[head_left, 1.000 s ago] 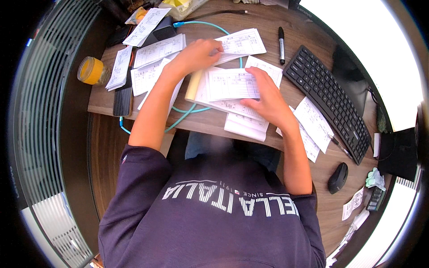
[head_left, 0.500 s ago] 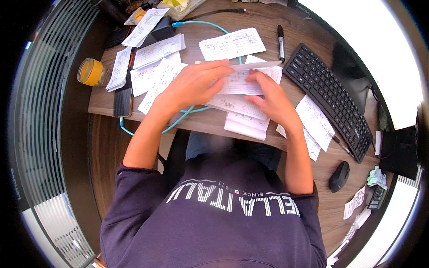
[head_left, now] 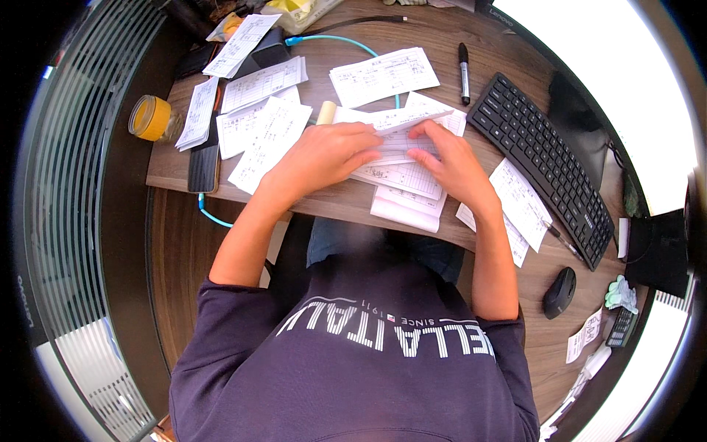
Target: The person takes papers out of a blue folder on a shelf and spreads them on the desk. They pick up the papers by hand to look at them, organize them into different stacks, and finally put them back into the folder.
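Observation:
Over a stack of printed paper forms (head_left: pixel 401 175) near the desk's front edge, both my hands are at work. A raised, folded-up sheet (head_left: pixel 409 116) stands partly lifted from the stack. My left hand (head_left: pixel 331 152) has its fingertips closed at the left end of that sheet; the exact pinch is partly hidden. My right hand (head_left: pixel 453 160) rests at the right side of the stack, thumb and index finger apart, fingertips touching the paper. A cream-coloured cylinder (head_left: pixel 326 113) lies just beyond my left hand. Below the stack, a slip pad (head_left: pixel 405 211) sticks out toward me.
More forms (head_left: pixel 384 76) lie beyond and to the left (head_left: pixel 269 140). A phone (head_left: pixel 203 166) with a blue cable and a yellow-lidded jar (head_left: pixel 151 118) are at left. At right are a marker (head_left: pixel 464 74), a keyboard (head_left: pixel 545 162), a pen (head_left: pixel 563 237) and a mouse (head_left: pixel 560 292).
My left hand has shifted slightly right and nearer to me, uncovering the cream cylinder. The raised sheet has tilted, showing its printed face. My right hand has barely moved.

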Demonstrator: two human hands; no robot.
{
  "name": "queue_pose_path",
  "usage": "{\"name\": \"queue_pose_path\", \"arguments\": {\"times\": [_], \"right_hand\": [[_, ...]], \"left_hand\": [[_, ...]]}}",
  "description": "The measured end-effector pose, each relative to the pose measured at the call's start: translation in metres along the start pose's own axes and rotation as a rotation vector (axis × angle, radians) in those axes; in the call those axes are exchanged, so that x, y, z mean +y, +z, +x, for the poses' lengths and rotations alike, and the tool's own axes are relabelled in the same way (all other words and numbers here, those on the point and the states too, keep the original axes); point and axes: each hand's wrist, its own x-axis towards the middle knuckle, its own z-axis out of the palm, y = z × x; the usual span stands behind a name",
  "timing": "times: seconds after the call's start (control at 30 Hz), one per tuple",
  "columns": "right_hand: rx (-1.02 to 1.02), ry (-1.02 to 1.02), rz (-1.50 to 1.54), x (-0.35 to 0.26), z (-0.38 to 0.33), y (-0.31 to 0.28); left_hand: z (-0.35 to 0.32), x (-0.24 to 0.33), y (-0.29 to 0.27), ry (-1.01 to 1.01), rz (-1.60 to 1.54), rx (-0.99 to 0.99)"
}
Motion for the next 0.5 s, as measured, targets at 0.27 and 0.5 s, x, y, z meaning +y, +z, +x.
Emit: {"name": "queue_pose_path", "arguments": {"times": [0.27,0.5], "right_hand": [[0.062,-0.065,-0.138,-0.011,0.004,0.002],[0.225,-0.389,-0.448,-0.001,0.024,0.011]], "left_hand": [[0.047,-0.045,-0.001,0.129,0.369,0.448],[0.064,-0.062,0.025,-0.160,0.136,0.187]]}}
